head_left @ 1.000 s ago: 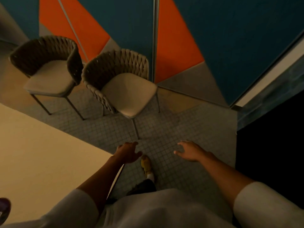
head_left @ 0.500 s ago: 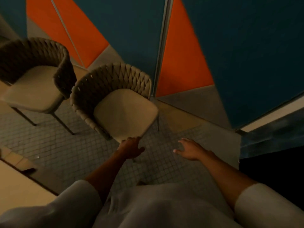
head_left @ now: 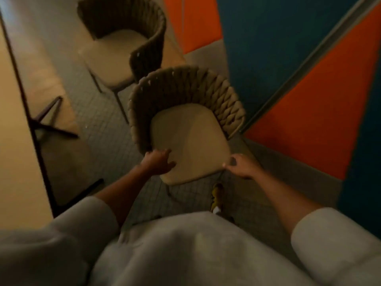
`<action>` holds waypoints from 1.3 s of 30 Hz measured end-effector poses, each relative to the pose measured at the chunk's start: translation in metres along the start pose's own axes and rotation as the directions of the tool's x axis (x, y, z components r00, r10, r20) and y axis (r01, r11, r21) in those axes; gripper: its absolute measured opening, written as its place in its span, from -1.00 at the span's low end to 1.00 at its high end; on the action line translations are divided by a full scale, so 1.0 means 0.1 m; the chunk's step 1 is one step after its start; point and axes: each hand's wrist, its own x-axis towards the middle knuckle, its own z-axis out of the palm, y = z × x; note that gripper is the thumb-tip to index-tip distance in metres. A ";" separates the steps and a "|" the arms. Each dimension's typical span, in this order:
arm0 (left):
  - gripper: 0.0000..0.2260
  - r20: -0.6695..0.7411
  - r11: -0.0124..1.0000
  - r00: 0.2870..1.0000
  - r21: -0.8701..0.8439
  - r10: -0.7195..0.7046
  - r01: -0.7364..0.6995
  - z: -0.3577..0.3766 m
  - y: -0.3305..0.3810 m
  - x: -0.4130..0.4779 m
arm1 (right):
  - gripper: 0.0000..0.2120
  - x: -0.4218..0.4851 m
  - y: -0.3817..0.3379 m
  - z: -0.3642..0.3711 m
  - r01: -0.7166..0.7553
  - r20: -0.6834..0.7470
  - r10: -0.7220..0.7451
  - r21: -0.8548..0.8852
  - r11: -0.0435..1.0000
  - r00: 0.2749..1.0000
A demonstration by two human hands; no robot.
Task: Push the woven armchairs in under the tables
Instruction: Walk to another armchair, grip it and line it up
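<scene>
The near woven armchair [head_left: 185, 129] stands in the middle, its cream seat facing me and its braided back toward the wall. My left hand [head_left: 158, 162] lies on the seat's front left corner beside the woven arm, fingers spread. My right hand [head_left: 240, 166] reaches the seat's front right corner with its fingers curled; blur hides whether it grips the edge. A second woven armchair [head_left: 123, 40] stands farther away at the top. The cream table [head_left: 14, 141] runs down the left side.
Dark table legs [head_left: 49, 120] spread over the tiled floor left of the near chair. An orange, blue and grey wall [head_left: 299, 79] stands close behind and to the right of both chairs. My yellow shoe [head_left: 216, 195] is just under the seat's front edge.
I have stepped toward the near armchair and turned, so the table now lies at the left. Both hands, which hung over the floor, have reached the seat's front corners.
</scene>
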 end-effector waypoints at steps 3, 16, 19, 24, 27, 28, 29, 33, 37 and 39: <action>-0.33 -0.042 0.988 0.991 -0.092 -0.128 0.124 -0.08 0.17 0.04 | -0.33 0.35 0.12 -0.44 0.049 0.028 -0.049 -0.028 0.998 0.998; -0.28 -0.266 0.813 0.826 -0.476 -0.496 0.335 -0.05 -0.15 0.44 | -0.46 1.92 0.25 -1.20 0.073 -0.114 -0.076 -0.027 0.997 0.991; -0.22 -0.344 0.779 0.750 -0.522 -0.565 0.348 0.01 -0.41 0.65 | -0.40 2.22 0.21 -1.22 0.040 -0.234 -0.044 -0.020 0.999 0.971; -0.16 -0.275 0.573 0.643 -0.757 -0.714 0.313 0.12 -0.76 1.00 | -0.24 2.57 0.14 -1.15 0.026 -0.434 0.007 0.070 0.997 0.901; -0.21 -0.173 0.424 0.646 -0.869 -0.743 0.254 0.17 -0.88 1.22 | -0.18 2.69 0.17 -1.12 0.008 -0.461 0.054 0.131 0.991 0.886; -0.27 -0.143 0.393 0.646 -0.882 -0.750 0.262 0.18 -0.90 1.30 | -0.17 2.74 0.20 -1.10 -0.004 -0.458 0.074 0.152 0.988 0.886; -0.35 -0.118 0.365 0.635 -0.890 -0.763 0.273 0.20 -0.93 1.39 | -0.17 2.79 0.23 -1.08 -0.021 -0.450 0.098 0.172 0.985 0.887; -0.51 -0.095 0.268 0.544 -0.930 -0.834 0.249 0.24 -1.01 1.71 | -0.23 2.99 0.29 -1.06 -0.085 -0.434 0.185 0.239 0.967 0.882; -0.57 -0.209 0.340 0.438 -0.908 -0.874 0.246 0.34 -1.11 1.87 | -0.26 3.24 0.31 -1.02 -0.119 -0.427 0.238 0.287 0.950 0.872; -0.59 -0.292 0.406 0.394 -0.880 -0.872 0.247 0.38 -1.12 1.89 | -0.27 3.33 0.29 -1.02 -0.125 -0.443 0.252 0.297 0.947 0.860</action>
